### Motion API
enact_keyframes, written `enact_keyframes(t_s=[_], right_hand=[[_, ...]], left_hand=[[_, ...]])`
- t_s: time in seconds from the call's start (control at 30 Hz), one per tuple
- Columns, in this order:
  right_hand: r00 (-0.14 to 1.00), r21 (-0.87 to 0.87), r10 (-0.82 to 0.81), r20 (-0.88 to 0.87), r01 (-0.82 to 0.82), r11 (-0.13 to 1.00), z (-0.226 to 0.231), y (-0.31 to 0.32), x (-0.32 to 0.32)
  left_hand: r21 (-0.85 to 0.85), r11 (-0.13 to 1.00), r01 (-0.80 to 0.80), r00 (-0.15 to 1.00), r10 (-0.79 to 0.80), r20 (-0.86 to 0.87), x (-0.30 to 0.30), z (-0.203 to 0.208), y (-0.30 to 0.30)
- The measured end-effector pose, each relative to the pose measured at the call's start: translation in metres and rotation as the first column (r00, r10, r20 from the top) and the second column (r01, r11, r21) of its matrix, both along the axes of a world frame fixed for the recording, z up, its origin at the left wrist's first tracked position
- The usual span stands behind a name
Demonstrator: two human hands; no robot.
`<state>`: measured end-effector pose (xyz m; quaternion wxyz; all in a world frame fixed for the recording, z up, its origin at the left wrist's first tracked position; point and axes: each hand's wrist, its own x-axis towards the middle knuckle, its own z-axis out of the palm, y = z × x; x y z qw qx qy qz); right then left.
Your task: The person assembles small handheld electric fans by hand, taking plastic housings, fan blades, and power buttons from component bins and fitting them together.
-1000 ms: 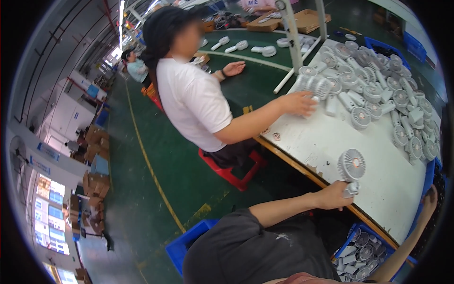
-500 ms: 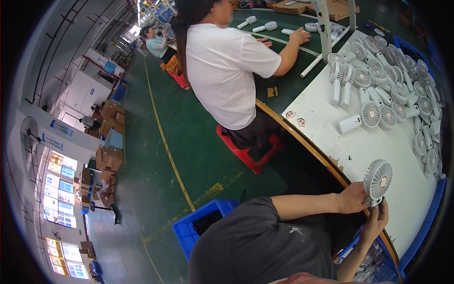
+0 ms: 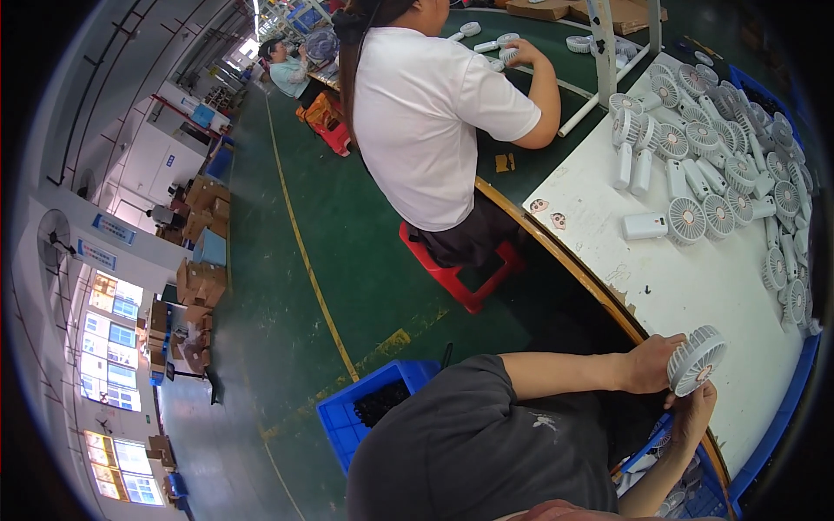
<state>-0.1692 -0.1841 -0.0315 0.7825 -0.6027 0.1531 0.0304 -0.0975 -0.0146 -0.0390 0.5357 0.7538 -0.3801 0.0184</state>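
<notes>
One fan [image 3: 698, 360] in hand at the near table edge, not set down, so this unit isn't finished, I'd say. Left hand [image 3: 650, 363]: fingers curled in against the fan, looks like a firm hold. Right hand [image 3: 692, 415]: fingers bent up to the fan's underside; can't tell if they grip or only touch. Handle hidden behind the hands, so no read on what's being done there.

Below the table [image 3: 686, 291]: blue bin [image 3: 711, 499] with more fans, mostly blocked by arm and table edge. Blue tub [image 3: 343, 423] at left has black parts, too dark to identify.

Up the table: big fan pile [image 3: 719, 215], heads and handles overlapping. Can't tell finished from pending, or count it; far right side fades into the lens rim.

Beyond: co-worker [image 3: 443, 130], head cut off by the frame, one hand [image 3: 526, 56] on another fan.
</notes>
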Motion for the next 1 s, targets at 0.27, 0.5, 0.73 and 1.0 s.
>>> enact_keyframes(t_s=[0.27, 0.5, 0.73, 1.0], right_hand=[[0.988, -0.446, 0.095, 0.125, -0.029, 0.895, 0.031, -0.009, -0.001], [0.837, -0.862, 0.437, 0.33, 0.079, 0.501, 0.08, 0.008, 0.014], [0.909, -0.891, 0.36, 0.209, 0.025, 0.454, 0.075, 0.025, 0.005], [0.911, -0.928, 0.311, 0.271, 0.161, 0.337, 0.072, 0.056, -0.001]], left_hand=[[-0.175, 0.973, 0.15, 0.768, -0.226, -0.6, 0.003, 0.03, 0.012], [-0.526, 0.82, 0.224, 0.208, -0.568, -0.797, -0.008, 0.024, 0.011], [-0.628, 0.777, -0.04, 0.15, -0.617, -0.773, -0.017, 0.029, 0.001], [-0.623, 0.704, -0.343, 0.155, -0.611, -0.776, -0.028, 0.008, -0.01]])
